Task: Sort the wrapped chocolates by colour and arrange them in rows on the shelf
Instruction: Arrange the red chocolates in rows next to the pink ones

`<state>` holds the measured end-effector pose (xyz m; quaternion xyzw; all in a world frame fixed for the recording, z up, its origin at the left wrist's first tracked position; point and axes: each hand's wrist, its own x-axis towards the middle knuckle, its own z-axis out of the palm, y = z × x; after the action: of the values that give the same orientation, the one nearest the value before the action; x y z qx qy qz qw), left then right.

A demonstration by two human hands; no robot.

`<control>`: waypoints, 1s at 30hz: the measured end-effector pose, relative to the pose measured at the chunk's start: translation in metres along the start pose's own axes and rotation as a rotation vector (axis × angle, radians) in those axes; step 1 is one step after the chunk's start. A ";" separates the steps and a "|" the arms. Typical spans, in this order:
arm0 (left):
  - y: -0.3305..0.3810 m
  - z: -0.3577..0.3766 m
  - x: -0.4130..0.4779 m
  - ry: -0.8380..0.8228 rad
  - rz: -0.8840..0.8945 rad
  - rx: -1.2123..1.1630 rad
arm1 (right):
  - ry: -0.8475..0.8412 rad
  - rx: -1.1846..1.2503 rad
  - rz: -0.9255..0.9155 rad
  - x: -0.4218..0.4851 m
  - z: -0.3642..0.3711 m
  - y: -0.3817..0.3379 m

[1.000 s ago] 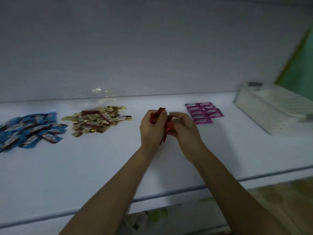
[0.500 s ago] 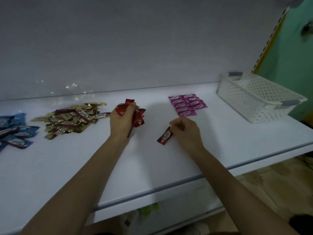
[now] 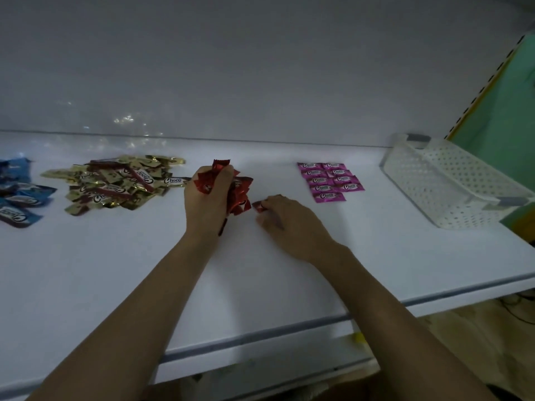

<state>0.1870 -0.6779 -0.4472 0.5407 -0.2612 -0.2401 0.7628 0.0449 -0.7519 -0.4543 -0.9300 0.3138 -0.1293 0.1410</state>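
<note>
Here's my left hand [image 3: 210, 198], fist closed round the red bunch [image 3: 238, 195]: glossy red foil wrappers, small flat oblongs with saw-toothed crimped ends, a white logo on a dark patch catching the light. They fan every way. One end pokes straight up above my knuckles, several splay out toward the basket [image 3: 451, 180], and one tail hangs down below my palm.

My right hand [image 3: 286, 219] sits between that fist and the basket, low over the shelf [image 3: 260, 285], fingers curled, fingertips pinching a single red piece [image 3: 258, 206]. Only its crimped tip shows, pointing away from the basket at the bunch. My fingers hide the rest, so I can't call its long axis for sure.

Just beside the basket, on its left, lie the pink rows [image 3: 330, 180]: nine shiny pink wrappers in two tidy columns, edges touching, each long axis running side to side along the shelf, "Choco" reading the right way up.

Past my left hand, farther from the basket, is the gold pile [image 3: 115, 183], crinkly gold foil heaped loose, with a few dark maroon wrappers across it, pointing at all angles. Farthest from the basket, at the frame edge, is the blue heap [image 3: 17, 198], also jumbled and partly cut off.

The basket is white plastic, rectangular, its walls pierced with small holes, grey pieces on its rim. The shelf is smooth, matt white, with a pale grey strip along its front edge.
</note>
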 end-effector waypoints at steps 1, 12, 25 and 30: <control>0.000 -0.001 0.000 0.012 -0.016 -0.035 | -0.011 -0.030 0.011 0.012 0.003 0.000; 0.000 -0.004 0.005 0.026 -0.125 -0.231 | 0.028 -0.208 0.112 0.107 0.024 0.018; 0.009 -0.013 0.004 -0.070 -0.213 -0.344 | -0.020 1.045 0.097 0.051 -0.005 -0.040; 0.011 -0.013 0.004 -0.038 -0.219 -0.454 | 0.011 1.187 0.062 0.051 0.003 -0.032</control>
<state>0.1990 -0.6684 -0.4402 0.3761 -0.1549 -0.3841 0.8289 0.1025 -0.7585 -0.4378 -0.6818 0.2154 -0.2832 0.6392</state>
